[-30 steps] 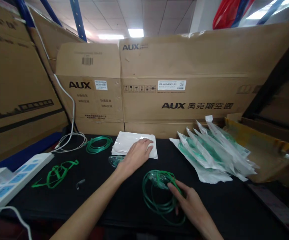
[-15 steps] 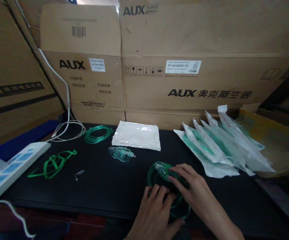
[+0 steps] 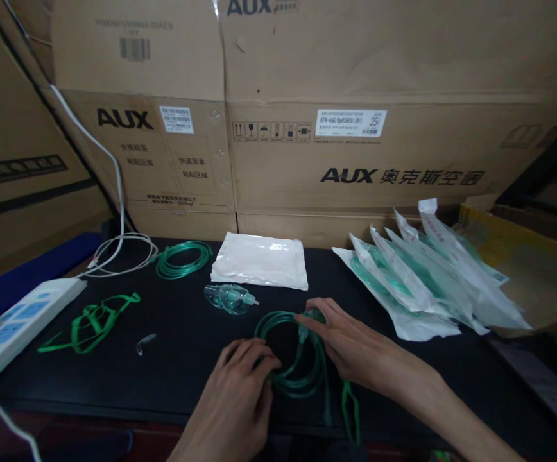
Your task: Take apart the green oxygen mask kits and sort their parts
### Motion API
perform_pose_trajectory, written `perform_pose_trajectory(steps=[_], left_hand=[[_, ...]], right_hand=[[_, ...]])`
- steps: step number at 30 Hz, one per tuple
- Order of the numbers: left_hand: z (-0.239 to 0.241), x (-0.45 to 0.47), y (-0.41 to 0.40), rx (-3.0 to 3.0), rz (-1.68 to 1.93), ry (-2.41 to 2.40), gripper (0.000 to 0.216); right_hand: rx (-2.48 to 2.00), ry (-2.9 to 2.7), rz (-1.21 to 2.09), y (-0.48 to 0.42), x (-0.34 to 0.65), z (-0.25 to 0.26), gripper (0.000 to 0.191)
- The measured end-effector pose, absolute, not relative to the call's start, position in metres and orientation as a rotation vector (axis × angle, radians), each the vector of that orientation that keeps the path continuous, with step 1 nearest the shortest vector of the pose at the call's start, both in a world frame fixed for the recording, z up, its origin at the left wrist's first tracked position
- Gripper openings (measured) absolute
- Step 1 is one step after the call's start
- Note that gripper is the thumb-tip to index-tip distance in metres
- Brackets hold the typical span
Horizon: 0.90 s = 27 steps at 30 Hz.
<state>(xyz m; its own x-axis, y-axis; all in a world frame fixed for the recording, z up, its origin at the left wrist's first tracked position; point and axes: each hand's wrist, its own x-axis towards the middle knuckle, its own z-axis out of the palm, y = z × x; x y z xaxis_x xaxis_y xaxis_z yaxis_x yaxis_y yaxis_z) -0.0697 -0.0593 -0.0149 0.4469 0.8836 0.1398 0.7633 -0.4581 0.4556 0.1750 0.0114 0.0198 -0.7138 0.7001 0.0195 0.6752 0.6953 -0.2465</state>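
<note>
Our black counter (image 3: 187,350), laid out
On it we see tubing (image 3: 278,315), a second coil (image 3: 182,260), mask (image 3: 230,298), pouch (image 3: 260,261), packets (image 3: 418,289), strap (image 3: 88,319), power strip (image 3: 13,324).

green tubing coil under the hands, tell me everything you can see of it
The green tubing coil is thin translucent green plastic tube, wound in several loose round loops and lying flat on the black table near its front edge. One end trails off toward that edge at lower right. The left hand closes its fingers on the lower left arc; the right hand rests fingertips on the top right, grip unclear.
</note>
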Motion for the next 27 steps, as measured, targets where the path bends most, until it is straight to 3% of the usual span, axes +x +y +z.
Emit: perform_pose_trajectory(steps=[5,9,12,18,22,27], left_hand=[[-0.012,-0.039,-0.055,2.349,0.643,1.541,0.026],[-0.025,-0.030,-0.047,2.416,0.706,1.714,0.029],[-0.042,-0.040,-0.037,2.577,0.760,1.716,0.019],[-0.063,-0.052,-0.025,2.849,0.831,1.488,0.040],[-0.061,-0.049,-0.024,2.867,0.916,1.421,0.046],[-0.061,-0.052,-0.020,2.770,1.027,1.347,0.041]], right_hand=[[-1.109,-2.762,0.275,0.017,0.176,0.014,0.058],[-1.090,-2.833,0.158,0.021,0.178,0.017,0.051],[-1.098,-2.852,0.128,0.023,0.174,0.026,0.038],[-1.078,-2.888,0.168,0.018,0.171,0.025,0.049],[-1.150,-2.833,0.380,0.013,0.179,0.024,0.061],[-1.192,-2.682,0.918,0.018,0.177,0.040,0.033]])
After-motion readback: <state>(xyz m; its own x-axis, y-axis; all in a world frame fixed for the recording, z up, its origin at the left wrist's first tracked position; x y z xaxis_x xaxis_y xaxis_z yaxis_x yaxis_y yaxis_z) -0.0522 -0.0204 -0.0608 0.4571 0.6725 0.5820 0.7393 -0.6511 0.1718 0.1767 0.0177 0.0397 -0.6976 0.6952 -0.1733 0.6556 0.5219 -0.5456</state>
